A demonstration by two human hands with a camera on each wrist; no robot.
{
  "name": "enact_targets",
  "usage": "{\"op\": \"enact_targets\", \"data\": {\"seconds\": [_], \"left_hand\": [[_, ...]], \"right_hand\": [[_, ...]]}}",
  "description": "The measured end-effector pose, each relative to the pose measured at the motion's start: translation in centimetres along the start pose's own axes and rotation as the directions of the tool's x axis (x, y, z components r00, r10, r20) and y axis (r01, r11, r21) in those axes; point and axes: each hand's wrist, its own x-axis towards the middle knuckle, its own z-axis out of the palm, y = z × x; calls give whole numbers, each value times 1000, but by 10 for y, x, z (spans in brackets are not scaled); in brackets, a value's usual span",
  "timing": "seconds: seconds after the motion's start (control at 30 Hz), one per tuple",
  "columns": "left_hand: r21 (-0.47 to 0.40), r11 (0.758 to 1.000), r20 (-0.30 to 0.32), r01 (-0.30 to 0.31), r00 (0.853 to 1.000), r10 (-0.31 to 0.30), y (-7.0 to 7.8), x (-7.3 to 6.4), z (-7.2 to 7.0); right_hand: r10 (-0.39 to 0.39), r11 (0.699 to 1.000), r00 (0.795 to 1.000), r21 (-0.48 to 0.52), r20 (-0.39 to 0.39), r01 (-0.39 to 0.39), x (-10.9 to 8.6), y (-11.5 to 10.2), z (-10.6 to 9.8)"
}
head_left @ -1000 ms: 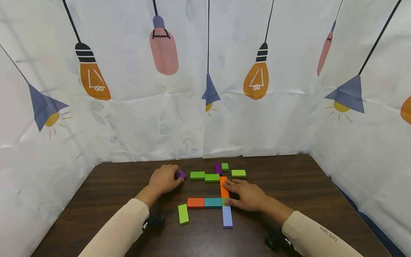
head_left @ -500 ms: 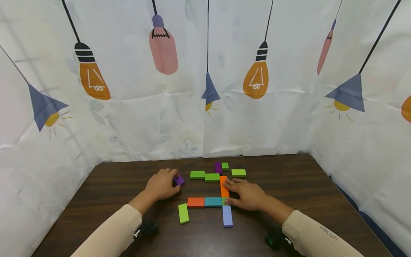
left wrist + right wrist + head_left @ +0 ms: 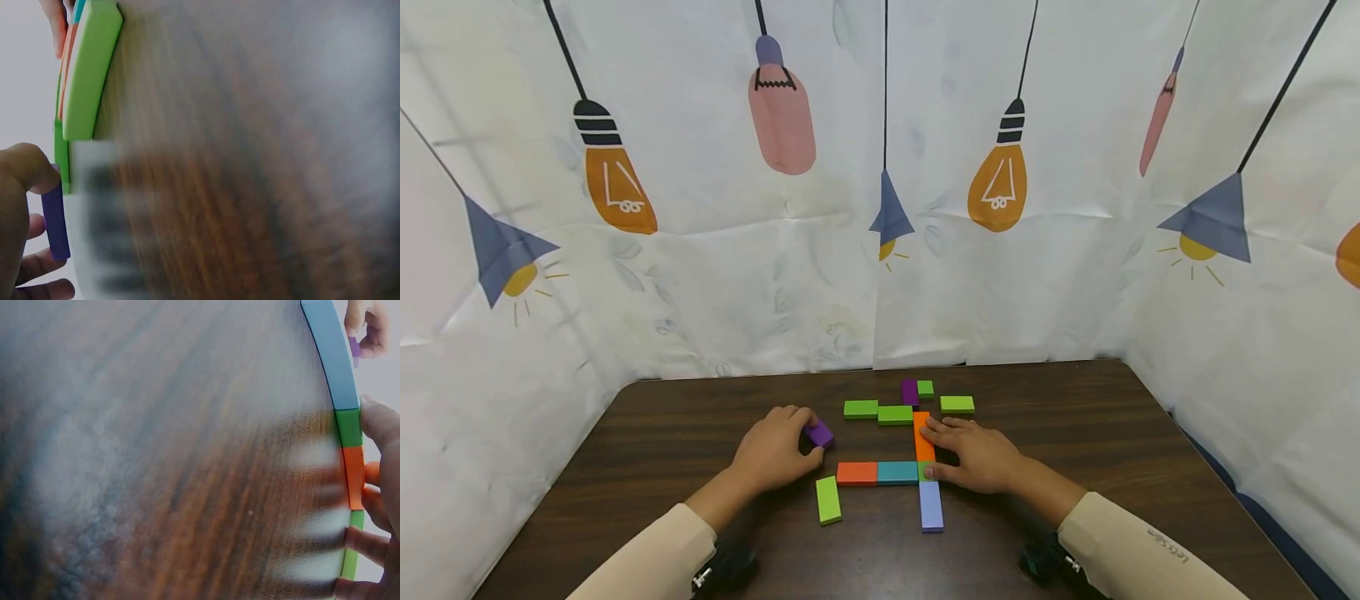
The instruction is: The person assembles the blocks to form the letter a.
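My left hand (image 3: 775, 447) pinches a purple block (image 3: 820, 433) between thumb and fingers. In the left wrist view this purple block (image 3: 55, 215) appears off the table, beside a lime green block (image 3: 94, 72). My right hand (image 3: 981, 458) lies with extended fingers over a long orange block (image 3: 922, 448). Its thumb touches a small green block (image 3: 922, 467), partly covering it. From that green piece a teal block (image 3: 897, 473) and a red-orange block (image 3: 857, 474) run left in a row. A periwinkle block (image 3: 931, 508) extends toward me below it.
Behind the orange block lie two joined green blocks (image 3: 895, 414), an upright-looking dark purple block (image 3: 910, 392) and a small green block (image 3: 926, 388). Another green block (image 3: 957, 405) lies to the right. A patterned white cloth (image 3: 820, 292) rises beyond the dark wooden table (image 3: 1037, 392).
My left hand has drawn nearer to me with the purple block, toward the red-orange block. The right hand has stayed where it was.
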Motion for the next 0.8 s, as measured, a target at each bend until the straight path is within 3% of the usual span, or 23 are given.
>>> {"op": "enact_targets", "data": {"seconds": [0.23, 0.8], "left_hand": [[-20, 999, -50, -41, 998, 40, 12, -14, -7], [13, 990, -84, -143, 986, 144, 43, -49, -16]], "right_hand": [[-3, 1000, 1000, 9, -4, 3, 1, -1, 0], [5, 1000, 1000, 6, 4, -5, 0, 0, 0]]}}
